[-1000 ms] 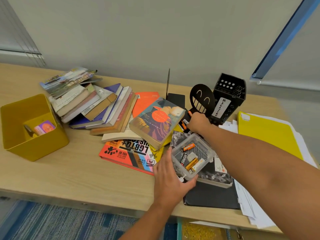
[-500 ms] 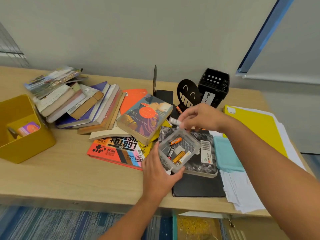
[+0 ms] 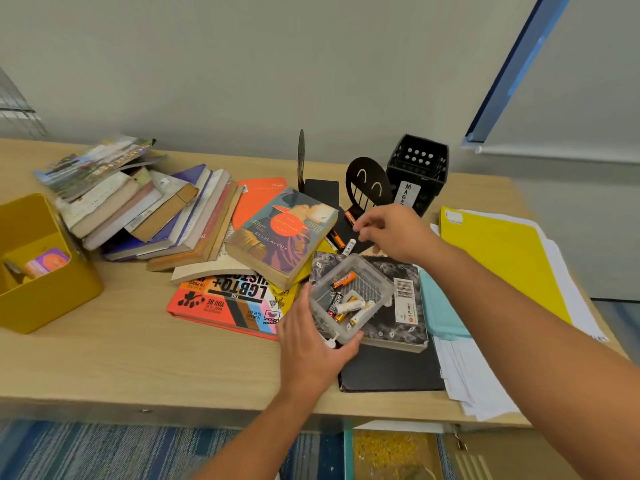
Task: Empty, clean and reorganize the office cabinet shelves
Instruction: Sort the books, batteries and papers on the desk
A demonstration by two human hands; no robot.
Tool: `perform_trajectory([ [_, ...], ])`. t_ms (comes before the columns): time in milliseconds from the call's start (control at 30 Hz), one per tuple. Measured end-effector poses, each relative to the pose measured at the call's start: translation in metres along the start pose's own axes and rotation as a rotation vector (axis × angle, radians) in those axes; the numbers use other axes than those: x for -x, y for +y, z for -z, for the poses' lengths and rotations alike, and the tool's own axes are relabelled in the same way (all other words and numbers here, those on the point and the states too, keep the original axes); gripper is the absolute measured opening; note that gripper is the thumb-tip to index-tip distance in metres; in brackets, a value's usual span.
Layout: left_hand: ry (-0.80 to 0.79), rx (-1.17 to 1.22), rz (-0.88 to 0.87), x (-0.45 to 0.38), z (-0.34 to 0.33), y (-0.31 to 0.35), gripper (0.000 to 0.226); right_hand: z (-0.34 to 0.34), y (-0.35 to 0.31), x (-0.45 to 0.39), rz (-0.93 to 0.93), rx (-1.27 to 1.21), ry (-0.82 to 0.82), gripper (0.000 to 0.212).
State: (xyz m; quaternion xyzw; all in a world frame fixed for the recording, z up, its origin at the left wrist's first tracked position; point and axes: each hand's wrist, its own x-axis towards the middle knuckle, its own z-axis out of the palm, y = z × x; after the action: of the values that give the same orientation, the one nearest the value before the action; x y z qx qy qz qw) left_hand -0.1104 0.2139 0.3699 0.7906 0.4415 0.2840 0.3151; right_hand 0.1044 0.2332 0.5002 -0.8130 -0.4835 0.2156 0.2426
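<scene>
**Loose batteries being rounded up on the table**

While the small clear container (image 3: 351,299) is steadied by the left hand (image 3: 311,344), whose fingers are curled around its near corner, loose batteries are being gathered into it. It's perched on a marbled notebook (image 3: 398,306) rather than on the bare table (image 3: 121,358), so it has to be gripped, probably to stop it sliding or tipping. Several batteries (image 3: 348,304) are already lying inside.

The right hand (image 3: 394,233) is held just above the far side of the container, fingers loosely bent and slightly apart. Nothing seems to be pinched in it, though the fingertips are a bit blurred, so that's hard to call. A white battery (image 3: 349,245) is seen just below those fingers, with orange ones (image 3: 337,239) lying near the smiley bookend (image 3: 369,183).

Everything else from the shelves has been dumped nearby: a slumped book pile (image 3: 145,209), a yellow bin (image 3: 41,271), a black crate (image 3: 417,168) and a yellow folder (image 3: 502,258) on top of papers. Sorting looks to be at an early stage.
</scene>
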Motion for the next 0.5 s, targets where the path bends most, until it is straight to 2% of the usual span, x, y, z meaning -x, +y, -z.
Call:
perform_trajectory([
  [100, 0.004, 0.002, -0.009, 0.0, 0.0, 0.0, 0.113, -0.02, 0.008, -0.031, 0.011, 0.219, -0.02, 0.022],
  [233, 0.002, 0.012, -0.017, 0.001, 0.001, 0.0, 0.113, -0.042, 0.005, -0.06, 0.097, 0.583, -0.306, 0.055],
  [300, 0.002, 0.007, -0.026, 0.001, 0.001, -0.001, 0.113, -0.045, 0.003, -0.069, 0.145, 0.634, -0.395, 0.063],
  [367, 0.002, 0.0, -0.029, 0.0, 0.0, -0.002, 0.114, -0.045, 0.006, -0.074, 0.173, 0.594, -0.397, 0.06],
  [500, 0.003, -0.014, -0.035, 0.001, -0.001, -0.003, 0.114, -0.05, 0.016, -0.079, 0.158, 0.616, -0.363, 0.036],
])
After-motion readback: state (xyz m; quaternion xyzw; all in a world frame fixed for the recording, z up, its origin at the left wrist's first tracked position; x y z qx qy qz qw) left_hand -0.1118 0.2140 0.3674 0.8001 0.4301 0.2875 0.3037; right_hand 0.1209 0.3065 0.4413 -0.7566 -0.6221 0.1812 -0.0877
